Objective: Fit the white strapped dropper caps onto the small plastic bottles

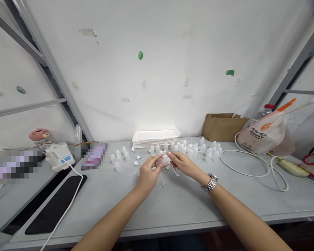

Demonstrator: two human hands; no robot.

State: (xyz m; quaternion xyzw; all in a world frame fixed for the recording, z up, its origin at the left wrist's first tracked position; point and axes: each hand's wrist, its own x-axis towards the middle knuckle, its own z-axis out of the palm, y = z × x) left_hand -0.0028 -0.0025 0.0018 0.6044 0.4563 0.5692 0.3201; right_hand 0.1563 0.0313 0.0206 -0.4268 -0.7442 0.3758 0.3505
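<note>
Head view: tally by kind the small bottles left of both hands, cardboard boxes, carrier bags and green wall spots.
Small bottles: 6
Cardboard box: 1
Carrier bag: 1
Green wall spots: 3
Total: 11

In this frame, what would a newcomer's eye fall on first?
Probably the left hand and right hand, meeting mid-table over a small translucent plastic piece, with a silver metal watch on the right wrist. Around and beyond them, small translucent white plastic bottles stand in loose groups. At the far right, a whitish plastic bag with orange print stands out beside an open brown cardboard box.
</note>
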